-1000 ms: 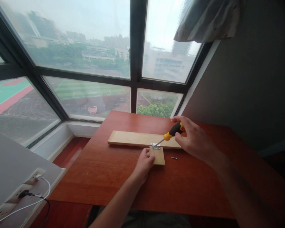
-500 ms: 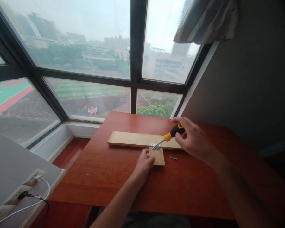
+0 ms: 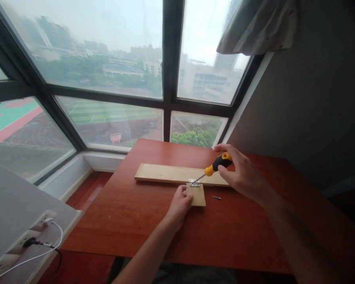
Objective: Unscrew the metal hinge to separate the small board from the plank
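My left hand (image 3: 181, 203) is closed on the left edge of a small wooden board (image 3: 198, 196). A silver metal hinge (image 3: 194, 182) lies across that board's far edge and the near edge of a long pale plank (image 3: 162, 172). My right hand (image 3: 242, 173) has its fingers around the black and yellow handle of a screwdriver (image 3: 217, 163). The screwdriver slants down to the left, its tip at the left part of the hinge. What the tip touches is too small to tell. A loose screw (image 3: 216, 197) lies on the table right of the small board.
The reddish-brown wooden table (image 3: 130, 225) reaches up to the window. Plugs and cables hang from wall sockets (image 3: 25, 241) at lower left. A grey curtain (image 3: 257, 29) hangs at upper right, beside a dark wall.
My right hand has shifted its fingers slightly on the screwdriver handle, which looks a little turned. My left hand, the boards and the hinge stay in place.
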A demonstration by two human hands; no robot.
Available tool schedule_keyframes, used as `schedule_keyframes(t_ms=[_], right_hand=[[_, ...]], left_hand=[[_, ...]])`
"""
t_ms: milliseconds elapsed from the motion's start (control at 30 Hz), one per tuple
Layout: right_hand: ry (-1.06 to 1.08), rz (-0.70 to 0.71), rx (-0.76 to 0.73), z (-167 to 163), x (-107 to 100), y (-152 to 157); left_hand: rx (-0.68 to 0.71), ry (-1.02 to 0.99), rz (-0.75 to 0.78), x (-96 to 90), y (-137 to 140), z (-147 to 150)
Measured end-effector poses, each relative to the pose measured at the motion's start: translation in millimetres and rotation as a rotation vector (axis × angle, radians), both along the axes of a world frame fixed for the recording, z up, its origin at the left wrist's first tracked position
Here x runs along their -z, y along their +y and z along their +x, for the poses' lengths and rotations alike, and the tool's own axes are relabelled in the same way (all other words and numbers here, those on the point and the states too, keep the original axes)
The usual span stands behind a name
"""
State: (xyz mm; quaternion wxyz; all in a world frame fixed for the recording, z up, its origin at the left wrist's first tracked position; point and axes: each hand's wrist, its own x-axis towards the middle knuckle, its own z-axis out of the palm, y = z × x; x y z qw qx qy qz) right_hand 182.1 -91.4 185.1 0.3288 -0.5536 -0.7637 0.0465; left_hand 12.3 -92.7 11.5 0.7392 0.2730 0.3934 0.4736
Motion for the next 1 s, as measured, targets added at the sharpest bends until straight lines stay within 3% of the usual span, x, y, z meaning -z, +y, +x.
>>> schedule_keyframes(t_ms=[200, 400, 533, 667, 833, 900, 1000], right_hand=[[-0.071, 0.01, 0.159, -2, 3, 6], [0.058, -0.031, 0.044, 0, -2, 2], [0.156, -0.073, 0.041, 5, -1, 3], [0.364, -0.079, 0.026, 10, 2, 7], [0.645, -0.229, -0.156, 10, 6, 12], [0.621, -0.277, -0.212, 7, 9, 14], [0.318, -0.288, -0.189, -4, 18, 17]], left_hand=[[0.006, 0.008, -0.001, -1.6, -1, 0], [0.005, 0.016, 0.005, -1.2, 0, 1], [-0.007, 0.008, -0.001, -0.1, 0, 1], [-0.007, -0.001, 0.001, 1.2, 0, 1], [-0.011, -0.005, -0.006, 3.0, 1, 2], [-0.007, -0.006, 0.002, 3.2, 1, 2], [-0.002, -0.013, 0.007, 3.7, 1, 2]])
